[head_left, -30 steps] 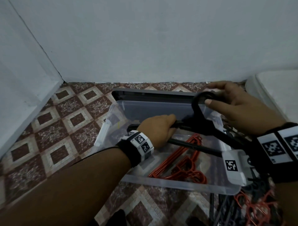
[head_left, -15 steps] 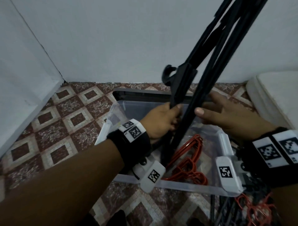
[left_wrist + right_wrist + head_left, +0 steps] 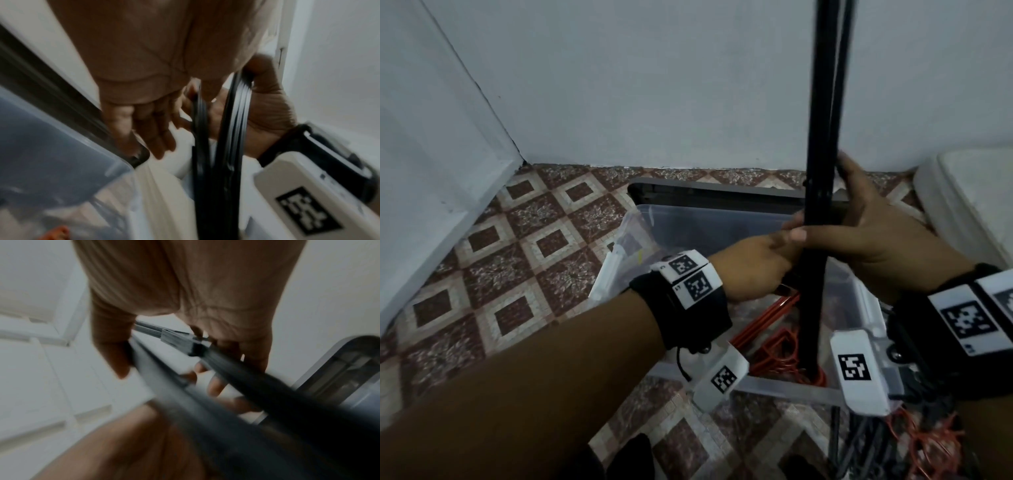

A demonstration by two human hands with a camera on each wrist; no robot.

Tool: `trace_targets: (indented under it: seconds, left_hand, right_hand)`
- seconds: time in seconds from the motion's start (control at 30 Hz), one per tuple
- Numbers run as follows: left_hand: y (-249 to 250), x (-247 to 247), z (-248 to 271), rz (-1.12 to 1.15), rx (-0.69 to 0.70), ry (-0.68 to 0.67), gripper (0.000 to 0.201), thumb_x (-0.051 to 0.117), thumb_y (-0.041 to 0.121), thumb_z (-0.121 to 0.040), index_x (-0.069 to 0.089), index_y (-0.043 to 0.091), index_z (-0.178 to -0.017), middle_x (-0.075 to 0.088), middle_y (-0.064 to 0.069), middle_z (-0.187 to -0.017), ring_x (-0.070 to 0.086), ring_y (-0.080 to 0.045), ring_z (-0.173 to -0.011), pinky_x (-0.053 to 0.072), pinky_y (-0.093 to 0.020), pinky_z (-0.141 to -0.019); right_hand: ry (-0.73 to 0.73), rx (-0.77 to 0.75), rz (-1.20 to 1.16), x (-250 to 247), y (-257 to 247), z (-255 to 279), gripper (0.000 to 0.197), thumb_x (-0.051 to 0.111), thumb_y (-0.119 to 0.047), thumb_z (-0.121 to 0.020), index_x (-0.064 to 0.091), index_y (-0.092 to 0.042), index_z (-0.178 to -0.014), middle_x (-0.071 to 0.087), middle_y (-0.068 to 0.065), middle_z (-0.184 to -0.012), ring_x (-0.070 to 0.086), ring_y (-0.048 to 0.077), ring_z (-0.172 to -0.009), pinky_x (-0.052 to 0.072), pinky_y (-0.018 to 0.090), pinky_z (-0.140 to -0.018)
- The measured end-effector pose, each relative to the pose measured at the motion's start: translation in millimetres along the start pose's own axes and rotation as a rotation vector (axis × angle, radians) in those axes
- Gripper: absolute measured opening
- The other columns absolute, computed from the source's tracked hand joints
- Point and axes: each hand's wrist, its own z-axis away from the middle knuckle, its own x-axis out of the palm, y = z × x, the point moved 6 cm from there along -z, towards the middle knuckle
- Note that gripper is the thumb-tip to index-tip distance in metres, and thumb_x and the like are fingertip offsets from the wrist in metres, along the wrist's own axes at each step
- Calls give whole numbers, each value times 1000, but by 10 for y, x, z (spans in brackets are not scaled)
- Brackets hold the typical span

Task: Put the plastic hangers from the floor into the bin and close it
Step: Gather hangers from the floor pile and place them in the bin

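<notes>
Your left hand (image 3: 753, 267) is curled around the lower part of a bundle of black hangers (image 3: 822, 144), and your right hand (image 3: 873, 236) is wrapped on the same bundle just above it, thumb in front and fingers behind, so both hands are clamped on it and touching each other. The bundle stands nearly upright, its top out of view overhead and its lower end down inside the clear bin (image 3: 709, 226), close to the near wall. Red hangers (image 3: 777, 342) already lie on the bin's floor beside that lower end. The dark lid (image 3: 722, 193) sits behind the bin against the wall. More black and red hangers lie in a loose pile on the floor (image 3: 914, 442) by your right wrist, outside the bin. You are mid-way through loading: this bundle is being fed in but is not yet lying down. The next move likely calls for tipping the bundle over so it lies flat along the bin's length on the red ones, then letting go and reaching for the pile on the tiled floor (image 3: 524, 246). The wrist views are too blurred to show the hooks.
</notes>
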Motion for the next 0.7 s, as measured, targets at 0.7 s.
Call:
trace_targets:
  seconds: [0.7]
  left_hand:
    - [-523,-585,-193,-1201,-117,60,23,46,31,-100,57,18,-115,63,-8,-97,40,-17,-58,37,-33,-60]
  right_hand:
    - [-209,212,1456,315,626,-79,137,81,-54,-61,-27,-47,-144,40,8,-121,47,33,-110,43,45,-93]
